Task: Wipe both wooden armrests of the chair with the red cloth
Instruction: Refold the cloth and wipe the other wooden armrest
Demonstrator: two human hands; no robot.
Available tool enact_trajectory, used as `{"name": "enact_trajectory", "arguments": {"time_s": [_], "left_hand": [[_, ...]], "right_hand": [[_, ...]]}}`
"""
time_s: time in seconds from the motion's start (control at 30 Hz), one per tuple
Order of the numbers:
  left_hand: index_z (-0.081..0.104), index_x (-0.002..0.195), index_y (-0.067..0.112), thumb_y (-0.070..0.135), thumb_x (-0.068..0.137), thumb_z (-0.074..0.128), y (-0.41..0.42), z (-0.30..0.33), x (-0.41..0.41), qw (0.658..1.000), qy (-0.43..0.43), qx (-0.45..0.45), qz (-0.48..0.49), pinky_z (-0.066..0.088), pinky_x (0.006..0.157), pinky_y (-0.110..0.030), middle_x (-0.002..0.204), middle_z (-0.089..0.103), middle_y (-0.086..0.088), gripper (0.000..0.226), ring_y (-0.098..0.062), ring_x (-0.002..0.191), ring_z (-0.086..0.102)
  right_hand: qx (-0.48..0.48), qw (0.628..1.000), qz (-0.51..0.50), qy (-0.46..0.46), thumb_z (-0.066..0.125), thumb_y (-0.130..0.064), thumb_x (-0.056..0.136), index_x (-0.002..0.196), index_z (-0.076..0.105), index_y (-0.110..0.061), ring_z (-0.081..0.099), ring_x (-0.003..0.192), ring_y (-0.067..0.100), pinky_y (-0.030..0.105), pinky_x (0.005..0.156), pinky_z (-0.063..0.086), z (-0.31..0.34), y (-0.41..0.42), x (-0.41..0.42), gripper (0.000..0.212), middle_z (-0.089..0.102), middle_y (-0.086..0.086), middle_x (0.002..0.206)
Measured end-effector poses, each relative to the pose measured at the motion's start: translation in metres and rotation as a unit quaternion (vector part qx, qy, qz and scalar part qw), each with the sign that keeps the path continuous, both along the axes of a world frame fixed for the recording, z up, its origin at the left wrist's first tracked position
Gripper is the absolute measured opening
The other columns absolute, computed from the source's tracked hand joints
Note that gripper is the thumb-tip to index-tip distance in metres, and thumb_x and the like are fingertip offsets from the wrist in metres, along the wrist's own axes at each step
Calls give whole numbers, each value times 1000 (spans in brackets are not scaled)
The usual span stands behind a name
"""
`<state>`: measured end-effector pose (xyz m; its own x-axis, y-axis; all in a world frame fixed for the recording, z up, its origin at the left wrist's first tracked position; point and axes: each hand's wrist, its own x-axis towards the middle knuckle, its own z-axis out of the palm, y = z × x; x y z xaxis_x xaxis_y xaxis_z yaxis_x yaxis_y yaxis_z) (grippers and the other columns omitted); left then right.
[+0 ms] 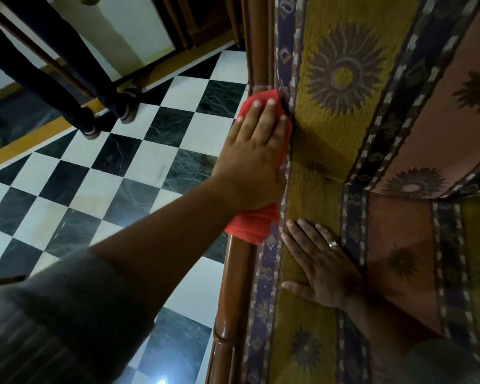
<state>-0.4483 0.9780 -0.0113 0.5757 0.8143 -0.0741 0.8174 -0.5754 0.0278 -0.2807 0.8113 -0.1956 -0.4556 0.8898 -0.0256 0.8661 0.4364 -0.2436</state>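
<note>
While on the armrest (234,286), red cloth (251,225) under straight left fingers (264,117).

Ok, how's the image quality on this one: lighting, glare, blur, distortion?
Head view: dim overall; bright glare spots on the floor tiles; a soft highlight on the glossy wooden armrest; the left hand on the red cloth throws a shadow onto the cushion; near sleeve is blurred; wide-angle bending curves the armrest.

Red cloth (250,226), brown armrest (235,286). The floor (122,167) has black and white squares. The cushion (327,139) is yellow with brown suns.
</note>
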Motion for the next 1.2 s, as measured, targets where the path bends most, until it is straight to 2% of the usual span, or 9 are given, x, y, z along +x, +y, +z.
{"name": "enact_trajectory", "arguments": {"time_s": [0.37,0.53,0.7,0.83,0.9,0.93,1.03,1.1,1.2], "left_hand": [[7,158,7,46,86,42,-75,-10,-23,991,-119,-24,52,3,126,-50,168,0,-16,89,-32,154,-6],[3,159,13,48,94,41,-194,-11,-58,992,-102,-55,53,-11,120,-42,168,-7,-9,82,-27,154,-15],[6,159,16,49,96,38,-266,-21,-78,996,-48,-53,61,4,117,-56,167,0,-8,78,-31,154,-4],[8,159,18,58,97,40,-287,-15,-86,996,-14,-87,33,13,123,-54,167,2,-7,80,-30,153,8],[-9,158,27,63,99,29,-290,-6,-94,979,-104,-157,83,1,122,-50,166,-18,1,79,-21,154,-10],[-15,156,32,67,97,25,-289,0,-97,951,-168,-208,157,-3,121,-44,165,-23,5,79,-16,153,-15],[21,156,25,61,97,40,-279,19,-105,835,-251,-287,397,31,118,-39,164,25,0,72,-20,145,33],[60,126,17,40,99,53,-269,28,-108,831,-220,-298,415,49,92,-34,127,65,-6,36,-24,112,61],[64,109,15,28,98,59,-266,42,-102,828,-246,-284,416,44,75,-28,95,61,3,18,-17,86,59]], "right_hand": [[-13,998,-4,-53,28,-81,88,156,21,-12,9,154,29,53,122,19,18,-2,-3,97,14,11,167],[-17,998,-18,-50,32,-75,90,153,33,-8,21,151,35,57,119,23,24,-10,-6,91,25,15,163],[-49,995,-73,-56,35,-67,91,149,38,-5,26,149,38,58,118,24,21,-27,-18,85,30,18,161],[-158,977,-140,-16,14,-63,91,151,32,-2,23,149,40,53,118,26,49,-54,-38,87,22,21,162],[-210,923,-279,163,19,-51,103,143,44,2,40,141,42,41,111,38,77,-68,-56,71,38,27,153],[-259,859,-353,266,31,-46,105,143,46,-2,42,140,40,33,111,34,93,-75,-66,60,43,24,152],[-400,668,-431,456,45,-68,90,133,56,-26,50,131,26,31,108,32,144,-104,-97,61,55,-1,137],[-438,661,-408,452,56,-73,81,107,67,-30,66,108,23,44,100,52,167,-122,-117,51,70,0,115],[-373,707,-431,419,66,-46,90,109,66,-13,67,100,27,48,93,53,189,-127,-133,39,71,10,108]]}}
